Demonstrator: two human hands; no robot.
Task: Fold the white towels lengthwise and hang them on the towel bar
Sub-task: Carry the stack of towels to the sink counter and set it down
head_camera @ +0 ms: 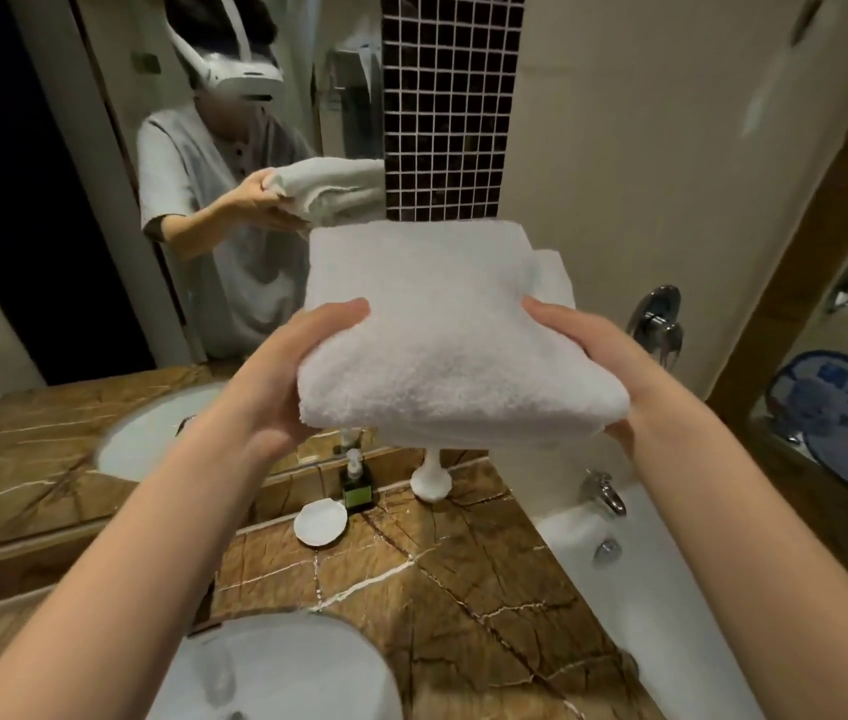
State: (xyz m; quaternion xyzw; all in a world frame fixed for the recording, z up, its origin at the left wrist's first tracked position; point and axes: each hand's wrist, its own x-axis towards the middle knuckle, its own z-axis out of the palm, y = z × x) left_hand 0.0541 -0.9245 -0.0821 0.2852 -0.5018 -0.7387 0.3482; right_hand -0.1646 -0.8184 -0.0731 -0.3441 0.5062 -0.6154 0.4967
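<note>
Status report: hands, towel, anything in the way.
Left hand and right hand grip white towel by its sides. Towel folded, held above counter. Towel bar not in view.

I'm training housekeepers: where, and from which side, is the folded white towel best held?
Grip the folded white towel at its left and right edges, from both sides, thumbs on top, fingers underneath, as the left hand and right hand do. It is a thick, limp stack with a layer poking out far right, so clamping all layers probably keeps it flat.
</note>
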